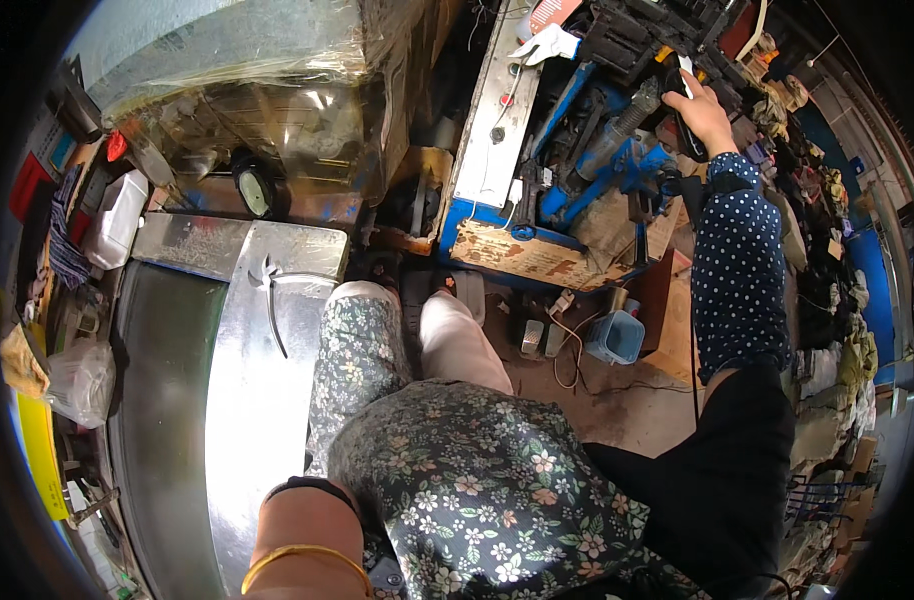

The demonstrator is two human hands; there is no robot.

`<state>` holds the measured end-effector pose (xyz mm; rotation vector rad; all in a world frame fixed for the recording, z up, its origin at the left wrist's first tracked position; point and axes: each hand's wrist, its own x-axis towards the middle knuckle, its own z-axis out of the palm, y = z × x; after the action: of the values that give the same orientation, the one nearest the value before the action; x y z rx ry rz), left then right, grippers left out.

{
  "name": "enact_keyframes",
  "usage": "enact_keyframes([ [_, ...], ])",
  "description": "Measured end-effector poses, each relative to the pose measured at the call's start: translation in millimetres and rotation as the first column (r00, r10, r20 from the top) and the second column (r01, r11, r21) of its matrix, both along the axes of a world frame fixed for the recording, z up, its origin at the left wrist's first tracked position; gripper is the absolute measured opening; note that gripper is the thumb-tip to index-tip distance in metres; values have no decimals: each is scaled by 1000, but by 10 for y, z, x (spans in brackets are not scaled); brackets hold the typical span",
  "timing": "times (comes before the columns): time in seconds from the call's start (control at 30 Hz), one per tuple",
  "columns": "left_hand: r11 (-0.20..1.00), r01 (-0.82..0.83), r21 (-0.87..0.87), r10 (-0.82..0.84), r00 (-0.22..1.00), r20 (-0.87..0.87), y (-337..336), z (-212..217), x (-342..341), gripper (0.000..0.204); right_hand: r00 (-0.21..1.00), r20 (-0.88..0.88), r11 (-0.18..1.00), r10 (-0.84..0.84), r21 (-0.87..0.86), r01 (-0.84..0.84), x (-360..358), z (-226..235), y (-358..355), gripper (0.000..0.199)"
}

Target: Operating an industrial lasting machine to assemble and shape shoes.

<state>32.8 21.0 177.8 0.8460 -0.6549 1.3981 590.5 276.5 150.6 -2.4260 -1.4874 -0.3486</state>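
My right hand (705, 118) reaches out at the upper right, its sleeve dark with white dots. Its fingers are bent around a narrow black-and-white object (686, 66), whose kind I cannot make out. Below and left of that hand lies a blue and black machine (602, 165) with rods and brackets. A pale control panel (497, 130) with a red button runs along the machine's left side. My left arm comes in at the lower edge with a gold bangle (302, 552); the left hand is out of the picture.
A shiny metal plate (262, 400) and a dark belt-like surface (167, 380) lie to my left. A grey forked piece (269, 277) rests on the plate. A light-blue plastic container (615, 337) stands on the floor below the machine. Heaped cloth pieces (827, 290) line the right.
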Motion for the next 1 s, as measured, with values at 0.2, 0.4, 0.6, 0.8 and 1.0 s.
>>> enact_keyframes([
  [0.2, 1000, -21, 18, 22, 999, -32, -27, 14, -39, 22, 1000, -15, 1000, 4, -9, -4, -67, -8, 2, 81],
  [0.4, 1000, -18, 23, 19, 999, -40, -72, -24, -91, 23, 953, -253, 980, 168, -66, -190, 231, 358, 118, 87],
  [0.6, 999, -54, -5, 53, 994, -95, -86, -45, -157, 24, 964, -149, 974, 220, -14, -224, 255, 320, 240, 84],
  [0.8, 996, -85, -19, 81, 985, -153, -146, -13, -274, 25, 953, -215, 977, 212, 15, -214, 396, 381, 250, 81],
  [1.0, 983, -168, 75, 179, 966, -185, -215, 77, -394, 25, 915, -328, 970, 236, 29, -240, 160, 310, 230, 80],
])
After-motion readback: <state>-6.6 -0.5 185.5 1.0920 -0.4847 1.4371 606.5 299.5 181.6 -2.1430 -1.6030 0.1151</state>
